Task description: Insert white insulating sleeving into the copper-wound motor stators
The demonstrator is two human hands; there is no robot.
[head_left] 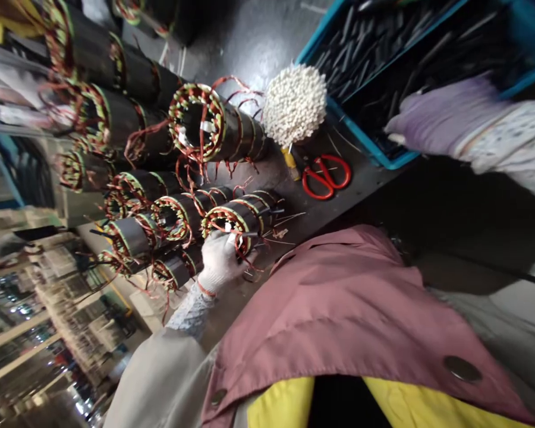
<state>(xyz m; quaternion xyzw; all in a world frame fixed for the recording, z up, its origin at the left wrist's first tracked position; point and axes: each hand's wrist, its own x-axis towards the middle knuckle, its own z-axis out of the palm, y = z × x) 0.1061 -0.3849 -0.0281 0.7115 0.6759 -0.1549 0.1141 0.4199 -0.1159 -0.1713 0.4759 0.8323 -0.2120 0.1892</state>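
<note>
1. No brand or lettering can be read anywhere. A small white tag [208, 126] sits inside the bore of one upper stator, but it is too small to make out.
2. The left hand [220, 258], in a white knit glove, lies on the near end of a black cylindrical motor stator [249, 215] wound with copper wire and red, green and yellow lacing. Its fingers are curled shut around the winding rim. Which strand they pinch is hidden by the glove.
3. That stator lies on its side at the front of a pile of like stators [116, 119], on the dark worktable [361, 196] just ahead of the person's body.
4. The right hand [432, 122], in a pale purple glove, reaches over the rim of a blue plastic crate [365, 148] filled with thin black rods [374, 41]. It is blurred, and I cannot tell whether its fingers are open or holding anything.
5. Between the stators and the crate stands a round bundle of white tube ends [294, 104]. Red-handled scissors [326, 176] lie just beside it, their blades tucked under the bundle.
6. A dusty-pink garment with metal snap buttons [352, 309] covers the foreground, over yellow cloth [280, 407], and hides the table's near edge.
7. The shelving at the left [35, 309] is smeared and cut off.
</note>
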